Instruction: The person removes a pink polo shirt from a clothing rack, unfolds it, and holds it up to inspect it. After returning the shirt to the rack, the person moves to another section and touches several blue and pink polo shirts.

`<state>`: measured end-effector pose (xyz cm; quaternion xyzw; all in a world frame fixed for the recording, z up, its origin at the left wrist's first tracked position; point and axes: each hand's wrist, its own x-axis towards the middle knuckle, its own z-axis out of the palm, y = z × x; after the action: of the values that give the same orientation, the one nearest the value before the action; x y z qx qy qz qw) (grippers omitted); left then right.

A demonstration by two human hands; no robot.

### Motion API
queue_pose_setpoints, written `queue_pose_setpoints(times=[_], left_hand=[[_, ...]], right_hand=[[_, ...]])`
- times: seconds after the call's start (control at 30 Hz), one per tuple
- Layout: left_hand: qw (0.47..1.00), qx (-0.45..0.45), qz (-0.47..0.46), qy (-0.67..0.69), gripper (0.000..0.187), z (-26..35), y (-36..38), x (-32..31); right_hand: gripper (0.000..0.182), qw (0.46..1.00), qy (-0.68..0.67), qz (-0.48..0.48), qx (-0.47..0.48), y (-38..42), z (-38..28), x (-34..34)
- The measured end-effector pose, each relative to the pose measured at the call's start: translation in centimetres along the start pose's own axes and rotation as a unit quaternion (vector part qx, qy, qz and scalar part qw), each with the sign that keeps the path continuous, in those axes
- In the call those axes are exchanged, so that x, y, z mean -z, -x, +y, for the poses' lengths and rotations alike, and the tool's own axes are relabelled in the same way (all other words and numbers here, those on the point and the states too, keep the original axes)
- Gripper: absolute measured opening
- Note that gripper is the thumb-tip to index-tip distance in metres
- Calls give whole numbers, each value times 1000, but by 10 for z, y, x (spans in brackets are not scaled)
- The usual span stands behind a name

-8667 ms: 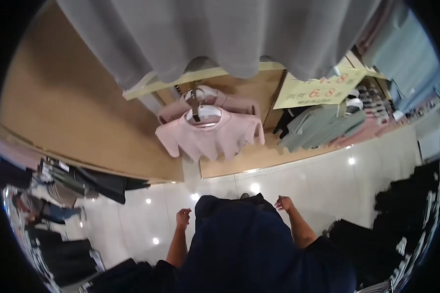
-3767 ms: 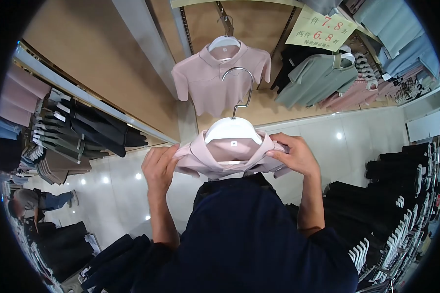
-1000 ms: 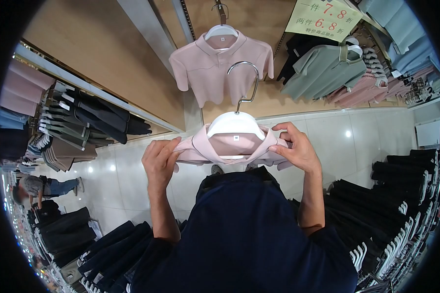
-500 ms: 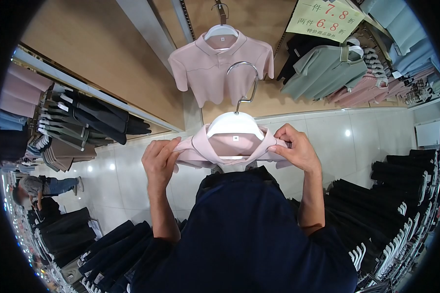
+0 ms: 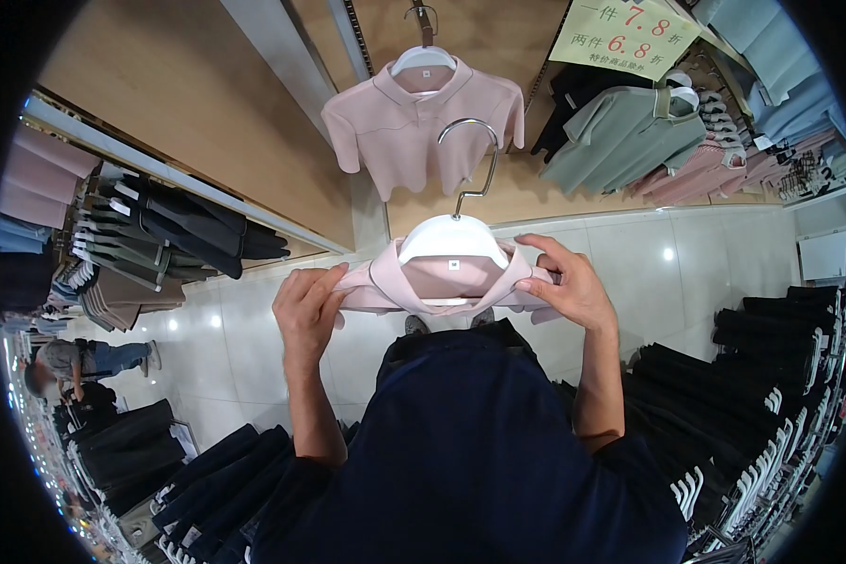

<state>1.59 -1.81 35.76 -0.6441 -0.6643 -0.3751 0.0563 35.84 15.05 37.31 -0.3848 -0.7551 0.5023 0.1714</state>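
Observation:
A pink polo shirt (image 5: 399, 287) is stretched out in front of my body on a white hanger (image 5: 453, 237) with a metal hook. My left hand (image 5: 305, 301) pinches the shirt at its left shoulder. On the other shoulder, my right hand (image 5: 571, 287) grips the cloth between thumb and fingers, with the index finger raised off it. The collar lies folded around the hanger's neck, and a small white label shows inside. Most of the shirt below the shoulders is hidden from above.
Another pink polo shirt (image 5: 423, 122) hangs on the wall ahead. Green shirts (image 5: 620, 136) hang beneath a yellow sale sign (image 5: 625, 38). Dark trousers (image 5: 705, 395) line a rack at right, others (image 5: 221, 479) at lower left. A person (image 5: 85, 362) stands far left.
My right index finger has lifted away from the shirt's shoulder. My left hand and the hanger have stayed nearly in place.

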Motion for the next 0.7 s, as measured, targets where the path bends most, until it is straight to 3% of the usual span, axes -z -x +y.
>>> queue_pose_setpoints(times=[0.23, 0.53, 0.7], left_hand=[[1000, 3, -3, 2, 40, 0, 0, -1], [1000, 4, -3, 1, 40, 2, 0, 0], [1000, 5, -4, 2, 39, 0, 1, 0]], right_hand=[[48, 999, -34, 19, -12, 1, 11, -5], [64, 1000, -3, 9, -24, 2, -8, 0], [57, 1000, -5, 16, 5, 1, -4, -2]])
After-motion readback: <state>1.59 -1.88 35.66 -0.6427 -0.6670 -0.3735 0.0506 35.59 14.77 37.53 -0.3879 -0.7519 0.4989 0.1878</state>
